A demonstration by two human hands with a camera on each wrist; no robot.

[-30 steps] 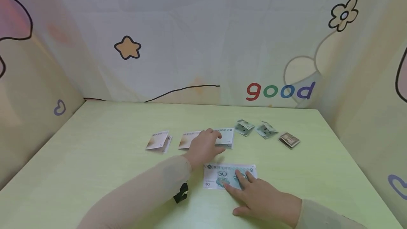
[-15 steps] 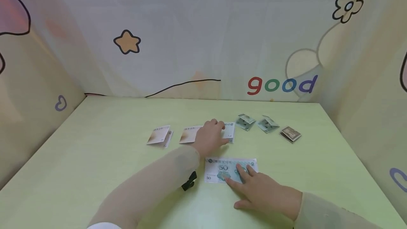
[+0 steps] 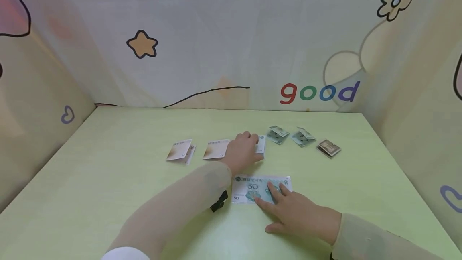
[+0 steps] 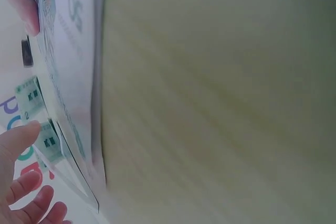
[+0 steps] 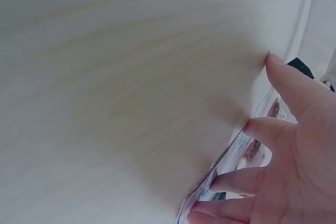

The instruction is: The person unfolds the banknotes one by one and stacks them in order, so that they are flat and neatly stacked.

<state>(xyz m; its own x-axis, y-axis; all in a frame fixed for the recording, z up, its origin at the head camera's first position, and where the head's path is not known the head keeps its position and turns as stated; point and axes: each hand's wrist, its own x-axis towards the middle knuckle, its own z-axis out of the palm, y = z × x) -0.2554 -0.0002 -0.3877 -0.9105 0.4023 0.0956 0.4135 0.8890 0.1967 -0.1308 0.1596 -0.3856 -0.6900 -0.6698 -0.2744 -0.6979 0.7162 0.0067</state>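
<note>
- Since a second ago, the person's left grip (image 3: 240, 151) is shifting rightward over the folded pale-green note (image 3: 261, 147), covering more of it.
- Its fingers are bending loosely, well apart from the thumb; whether they are pressing the note, I cannot tell.
- The right grip (image 3: 294, 214) is lying with fingers spread on the 50 note (image 3: 239, 189), its thumb touching the desk (image 3: 108, 179).
- That 50 note is lying flat, nearer the person than the folded ones.
- Two folded cream notes (image 3: 216, 149) are sitting left of the left grip.
- Two small green folded notes (image 3: 278, 135) and a brown folded note (image 3: 328, 147) are sitting farther right.
</note>
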